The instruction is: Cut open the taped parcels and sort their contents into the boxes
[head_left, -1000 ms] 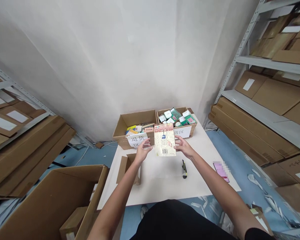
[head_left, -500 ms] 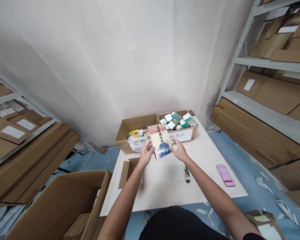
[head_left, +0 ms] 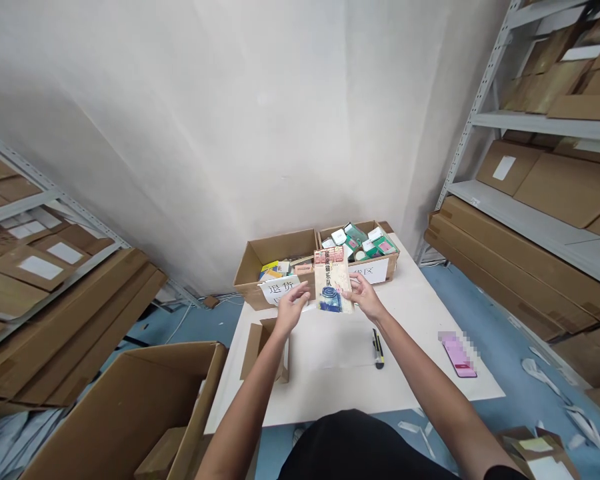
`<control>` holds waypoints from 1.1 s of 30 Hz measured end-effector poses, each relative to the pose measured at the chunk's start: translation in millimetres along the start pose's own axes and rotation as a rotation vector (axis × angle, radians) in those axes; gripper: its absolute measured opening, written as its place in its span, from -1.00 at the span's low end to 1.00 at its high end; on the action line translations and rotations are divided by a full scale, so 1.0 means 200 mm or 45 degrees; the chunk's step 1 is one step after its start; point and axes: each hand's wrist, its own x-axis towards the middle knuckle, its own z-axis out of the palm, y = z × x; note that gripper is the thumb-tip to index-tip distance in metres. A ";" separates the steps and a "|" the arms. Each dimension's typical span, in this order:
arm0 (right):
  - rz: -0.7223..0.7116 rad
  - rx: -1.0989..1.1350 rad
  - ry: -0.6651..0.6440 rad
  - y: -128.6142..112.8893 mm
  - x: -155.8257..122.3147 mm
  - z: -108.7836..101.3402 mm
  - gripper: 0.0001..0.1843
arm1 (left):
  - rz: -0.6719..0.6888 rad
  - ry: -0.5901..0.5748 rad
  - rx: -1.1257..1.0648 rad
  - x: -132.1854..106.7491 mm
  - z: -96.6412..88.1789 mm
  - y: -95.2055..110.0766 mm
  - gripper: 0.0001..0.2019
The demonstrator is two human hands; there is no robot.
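A thin book (head_left: pixel 333 280) with a cream, red and blue cover is held up above the table (head_left: pixel 325 393). My right hand (head_left: pixel 365 297) grips its right edge, thumb on the cover. To the left, my left hand (head_left: pixel 293 305) is apart from the book, its fingers spread and nothing in them. Behind the hands stand two cardboard boxes with paper signs. The left box (head_left: pixel 250 267) contains books or packets; the right box (head_left: pixel 391 267) is filled with small green and white cartons (head_left: pixel 355 233).
A small opened carton (head_left: pixel 253 350) stands at the table's left, and a utility knife (head_left: pixel 378 350) lies right of centre. Further right is a pink-screened phone (head_left: pixel 460 357). A large cardboard box (head_left: pixel 115 400) is at left. Loaded shelves (head_left: pixel 535 120) flank both sides.
My left hand has let go of the book. The right hand has moved it slightly right and turned it more upright.
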 end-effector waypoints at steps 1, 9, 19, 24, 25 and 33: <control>-0.036 -0.028 -0.050 0.01 0.01 0.03 -0.28 | 0.018 -0.080 -0.012 0.00 0.05 0.02 -0.39; -0.094 -0.202 -0.158 0.13 0.11 0.12 -0.23 | 0.056 -0.084 -0.266 -0.02 0.18 0.10 -0.18; 0.140 -0.049 0.039 0.26 0.31 0.13 -0.25 | -0.174 0.059 -0.256 0.02 -0.30 -0.07 -0.18; 0.303 -0.070 -0.055 0.35 0.46 0.16 -0.21 | -0.255 -0.043 -0.258 0.12 -0.54 -0.25 -0.16; 0.327 -0.088 -0.089 0.37 0.50 0.15 -0.20 | -0.257 -0.040 -0.272 0.15 -0.58 -0.29 -0.16; 0.175 -0.273 0.055 0.45 1.07 0.18 -0.29 | -0.184 -0.134 -0.353 0.75 -0.74 -0.43 -0.15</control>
